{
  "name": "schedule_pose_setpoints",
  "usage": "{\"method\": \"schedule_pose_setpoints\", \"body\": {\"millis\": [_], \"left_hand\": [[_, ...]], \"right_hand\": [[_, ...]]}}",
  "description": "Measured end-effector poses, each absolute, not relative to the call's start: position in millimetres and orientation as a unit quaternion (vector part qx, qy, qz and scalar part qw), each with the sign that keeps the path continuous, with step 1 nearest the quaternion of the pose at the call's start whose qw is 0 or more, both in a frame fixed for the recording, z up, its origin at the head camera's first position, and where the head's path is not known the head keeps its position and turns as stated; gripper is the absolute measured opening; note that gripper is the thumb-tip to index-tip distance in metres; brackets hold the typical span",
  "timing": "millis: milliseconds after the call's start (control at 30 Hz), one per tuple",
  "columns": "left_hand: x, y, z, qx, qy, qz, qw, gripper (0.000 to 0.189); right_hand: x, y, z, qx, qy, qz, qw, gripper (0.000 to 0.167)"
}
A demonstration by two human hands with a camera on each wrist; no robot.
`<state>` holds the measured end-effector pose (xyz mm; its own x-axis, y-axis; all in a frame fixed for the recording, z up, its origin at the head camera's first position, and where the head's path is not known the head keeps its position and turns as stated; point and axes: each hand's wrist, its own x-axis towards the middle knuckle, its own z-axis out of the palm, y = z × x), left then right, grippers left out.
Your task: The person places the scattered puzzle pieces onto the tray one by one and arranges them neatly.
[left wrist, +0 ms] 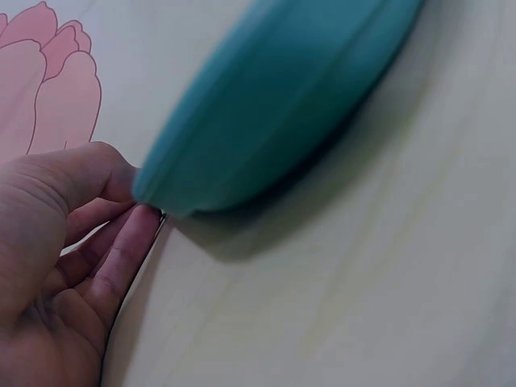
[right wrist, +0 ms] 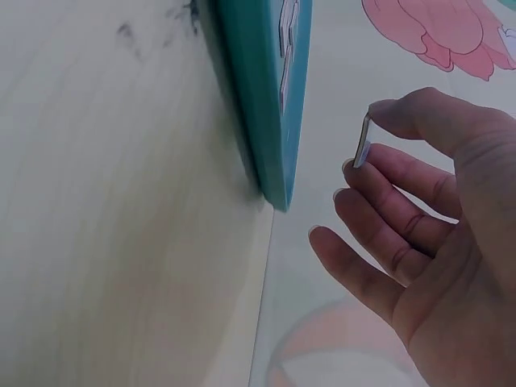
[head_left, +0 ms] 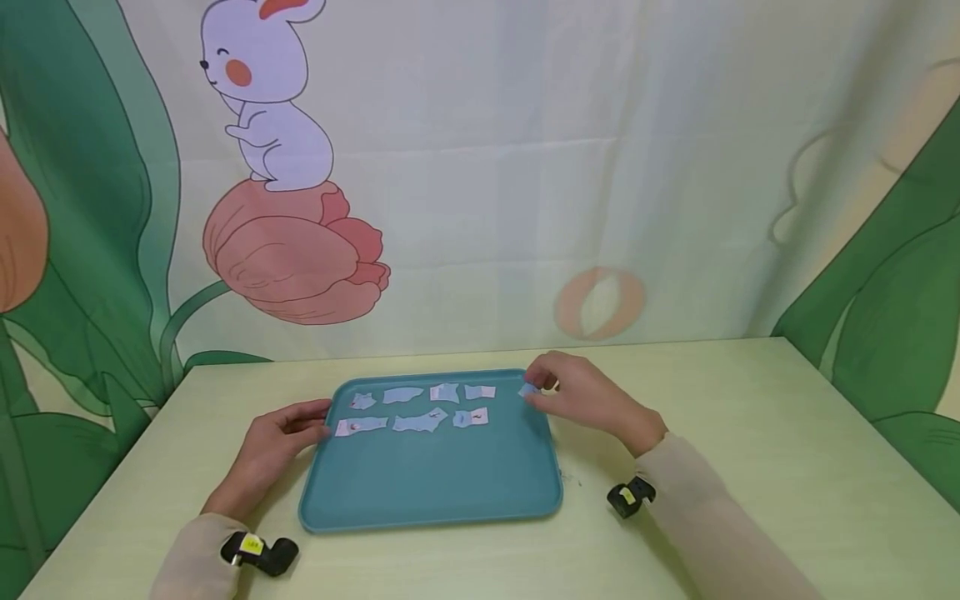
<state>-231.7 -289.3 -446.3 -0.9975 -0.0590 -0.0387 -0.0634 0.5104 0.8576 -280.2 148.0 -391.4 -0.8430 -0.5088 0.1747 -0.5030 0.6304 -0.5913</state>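
Observation:
A blue-green tray lies on the table. My left hand pinches its left rim, thumb and fingertip meeting the tray's edge in the left wrist view. Above the tray's far right corner, my right hand holds a small light-blue paper-like piece between thumb and finger, its other fingers loosely bent. Several irregular pale-blue pieces lie in two rows across the far half of the tray, among them a long wavy piece and a piece with a pink-white end. Their printed pictures are too small to make out.
The pale yellow table extends around the tray. Behind it hangs a curtain printed with a rabbit, flowers and leaves. Each wrist carries a small black camera. Dark marks show on the tabletop near the tray's right side.

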Motion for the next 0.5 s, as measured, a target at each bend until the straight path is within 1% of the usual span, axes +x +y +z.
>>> {"method": "schedule_pose_setpoints", "body": {"millis": [500], "left_hand": [[-232.0, -289.1, -445.8, -0.038, 0.87, 0.492, 0.003, 0.051]], "right_hand": [[-283.5, 126.9, -394.4, -0.286, 0.908, -0.306, -0.016, 0.021]]}}
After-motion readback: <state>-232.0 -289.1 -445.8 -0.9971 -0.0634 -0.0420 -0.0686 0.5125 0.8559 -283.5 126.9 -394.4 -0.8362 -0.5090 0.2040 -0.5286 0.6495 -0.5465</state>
